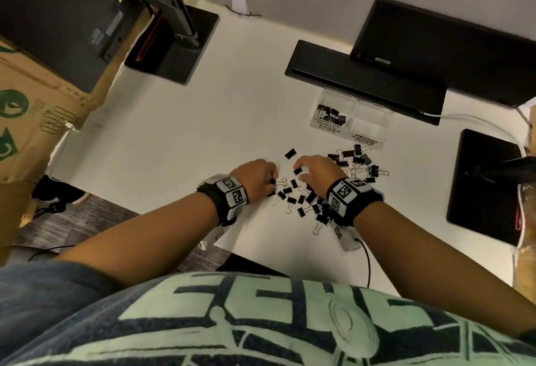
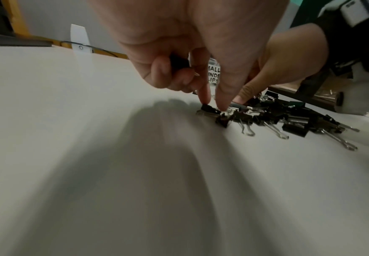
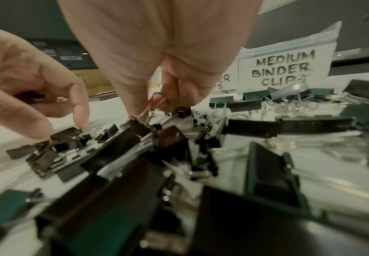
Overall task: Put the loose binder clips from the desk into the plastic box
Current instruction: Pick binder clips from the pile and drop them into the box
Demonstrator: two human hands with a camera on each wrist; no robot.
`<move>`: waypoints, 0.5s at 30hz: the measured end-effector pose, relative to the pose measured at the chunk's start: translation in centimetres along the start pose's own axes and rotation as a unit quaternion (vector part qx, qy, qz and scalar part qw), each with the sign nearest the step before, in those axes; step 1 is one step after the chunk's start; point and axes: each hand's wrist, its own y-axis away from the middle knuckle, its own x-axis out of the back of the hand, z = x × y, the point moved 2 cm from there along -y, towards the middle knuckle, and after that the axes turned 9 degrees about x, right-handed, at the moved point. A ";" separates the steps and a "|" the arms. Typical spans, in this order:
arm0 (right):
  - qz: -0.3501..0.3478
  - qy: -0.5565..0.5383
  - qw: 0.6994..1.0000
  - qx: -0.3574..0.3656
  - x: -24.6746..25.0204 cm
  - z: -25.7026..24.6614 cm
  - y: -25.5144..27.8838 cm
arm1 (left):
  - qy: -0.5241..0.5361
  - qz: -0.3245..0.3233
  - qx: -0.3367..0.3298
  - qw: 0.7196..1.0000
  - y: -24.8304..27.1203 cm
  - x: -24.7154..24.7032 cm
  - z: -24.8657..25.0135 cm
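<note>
Several loose black binder clips (image 1: 304,200) lie scattered on the white desk (image 1: 203,139), under and between both hands, with more of them (image 1: 358,162) just before the box. The clear plastic box (image 1: 374,130) has two compartments; the one marked SMALL holds several clips (image 1: 330,114), and the one marked MEDIUM (image 3: 284,69) looks empty. My left hand (image 2: 214,106) pinches a small clip (image 2: 210,110) on the desk with index finger and thumb, and its curled fingers hold another black clip (image 2: 178,62). My right hand (image 3: 157,104) pinches the wire handle of a small clip (image 3: 141,126), tilting it up from the pile.
A black monitor (image 1: 449,43) and a black bar (image 1: 365,81) stand right behind the box. A black pad (image 1: 484,185) lies at the right, a monitor base (image 1: 179,46) at the back left. Cardboard boxes (image 1: 29,110) stand off the desk's left edge. A white cable (image 1: 470,119) runs to the right.
</note>
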 end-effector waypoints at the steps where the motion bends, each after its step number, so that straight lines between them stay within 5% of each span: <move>1: 0.012 -0.005 1.000 -0.012 0.0 0.2 0.0 | -0.006 -0.004 0.000 1.000 0.0 -0.2 0.0; 7: 0.081 -0.009 0.996 -0.033 0.0 1.1 0.3 | 0.022 0.021 0.007 1.000 -0.4 -0.7 0.4; 15: 0.069 0.007 0.996 -0.065 0.3 1.2 0.1 | 0.045 0.041 0.000 0.998 -0.9 -0.1 1.4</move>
